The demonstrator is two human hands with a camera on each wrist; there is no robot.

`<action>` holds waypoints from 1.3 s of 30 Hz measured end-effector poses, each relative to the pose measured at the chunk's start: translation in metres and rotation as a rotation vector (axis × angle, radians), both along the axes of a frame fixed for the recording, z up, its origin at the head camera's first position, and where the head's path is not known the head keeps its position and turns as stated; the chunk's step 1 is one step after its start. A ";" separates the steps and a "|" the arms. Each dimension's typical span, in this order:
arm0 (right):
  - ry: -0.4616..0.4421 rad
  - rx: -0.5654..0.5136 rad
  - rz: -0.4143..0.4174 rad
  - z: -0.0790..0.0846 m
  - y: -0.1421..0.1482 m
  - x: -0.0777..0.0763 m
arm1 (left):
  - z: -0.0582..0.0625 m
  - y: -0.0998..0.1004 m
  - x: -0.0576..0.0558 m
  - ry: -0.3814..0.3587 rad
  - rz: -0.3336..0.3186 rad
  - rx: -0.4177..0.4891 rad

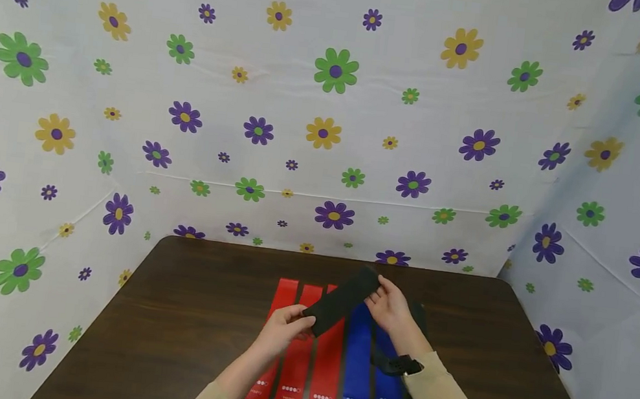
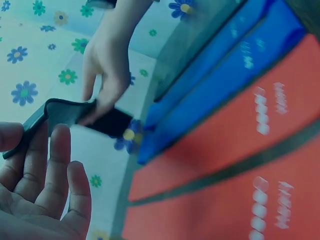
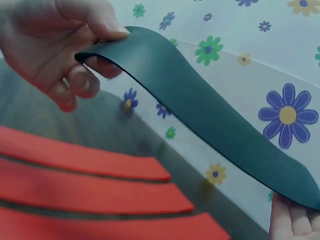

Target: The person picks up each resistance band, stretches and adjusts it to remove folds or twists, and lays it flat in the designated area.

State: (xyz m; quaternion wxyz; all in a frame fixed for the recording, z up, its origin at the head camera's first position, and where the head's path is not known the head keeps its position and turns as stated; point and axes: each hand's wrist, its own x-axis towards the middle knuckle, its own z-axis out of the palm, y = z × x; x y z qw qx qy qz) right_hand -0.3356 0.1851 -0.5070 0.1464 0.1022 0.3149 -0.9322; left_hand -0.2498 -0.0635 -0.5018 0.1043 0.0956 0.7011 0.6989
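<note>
A black exercise resistance band (image 1: 341, 300) stretches between both hands above the table. My left hand (image 1: 283, 327) pinches its nearer end, thumb on top and fingers beneath, as the right wrist view shows. At the farther, higher end, my right hand (image 1: 392, 308) grips the band's edge. The strip sags into a curve in the right wrist view. Below it lie three red bands (image 1: 327, 369) marked "Heavy" and two blue bands (image 1: 358, 376) marked "Light", side by side. Another dark band (image 2: 197, 52) lies beyond the blue ones, partly hidden by the right forearm in the head view.
The bands lie on a dark brown wooden table (image 1: 167, 313) with rounded far corners. A white cloth (image 1: 286, 72) with purple, green and yellow flowers hangs behind the table and on both sides. Black straps (image 1: 396, 365) circle the wrists.
</note>
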 end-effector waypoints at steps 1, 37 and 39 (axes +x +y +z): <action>0.006 0.011 0.005 -0.003 0.002 0.005 | -0.002 -0.003 0.003 -0.011 0.007 -0.001; -0.012 0.510 -0.128 -0.044 0.036 0.131 | -0.064 -0.073 0.054 -0.272 0.184 0.083; 0.005 0.549 -0.091 -0.044 0.039 0.131 | -0.064 -0.074 0.054 -0.266 0.190 0.079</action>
